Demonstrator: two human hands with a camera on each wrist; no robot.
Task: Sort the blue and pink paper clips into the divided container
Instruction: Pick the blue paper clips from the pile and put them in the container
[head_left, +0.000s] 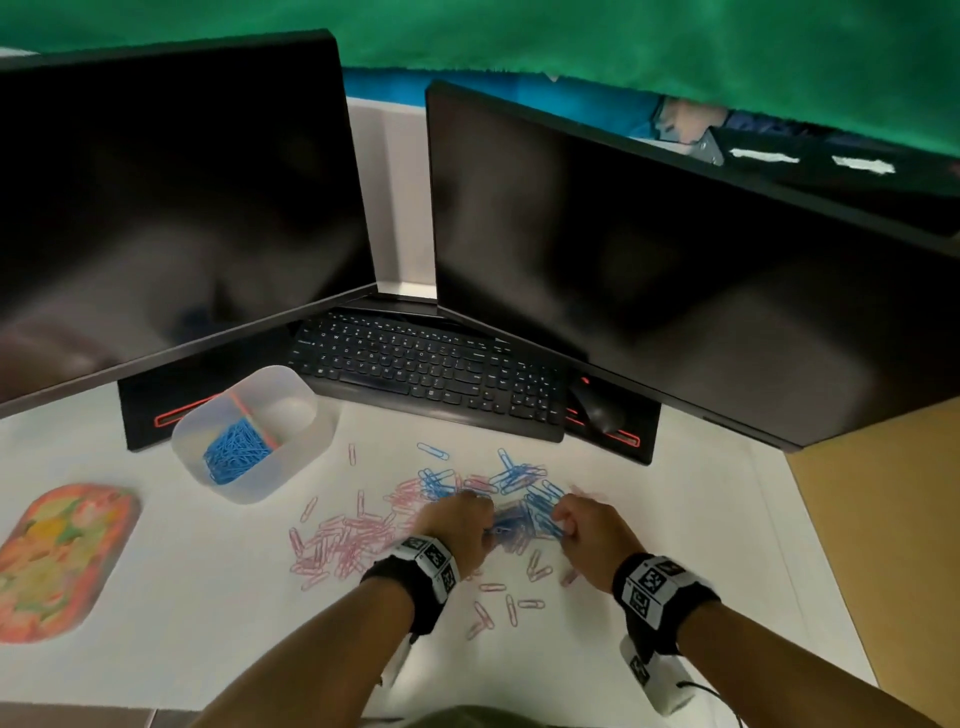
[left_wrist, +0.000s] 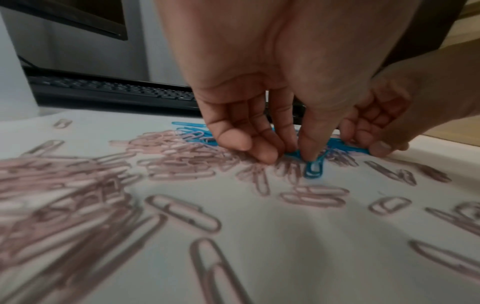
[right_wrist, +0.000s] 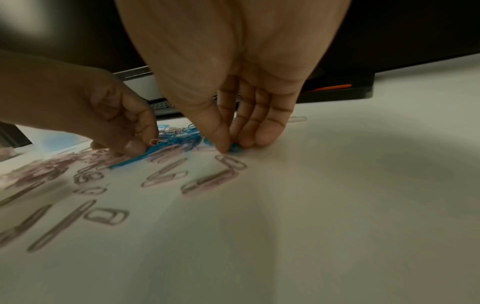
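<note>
Blue paper clips (head_left: 514, 483) and pink paper clips (head_left: 348, 540) lie mixed on the white desk. The translucent divided container (head_left: 304, 441) stands to the back left, with blue clips (head_left: 236, 452) in its left compartment. My left hand (head_left: 467, 525) is down on the pile, thumb and fingers pinching blue clips (left_wrist: 314, 168) in the left wrist view (left_wrist: 288, 157). Close beside it, my right hand (head_left: 566, 525) pinches a blue clip (right_wrist: 236, 149) between thumb and fingertips (right_wrist: 233, 147). Palms hide most of what each hand holds.
A black keyboard (head_left: 426, 369) and mouse (head_left: 597, 408) lie behind the pile, under two dark monitors (head_left: 171, 208) (head_left: 649, 270). A colourful oval tray (head_left: 57, 556) sits at the far left. The desk's right edge (head_left: 810, 545) borders a brown surface.
</note>
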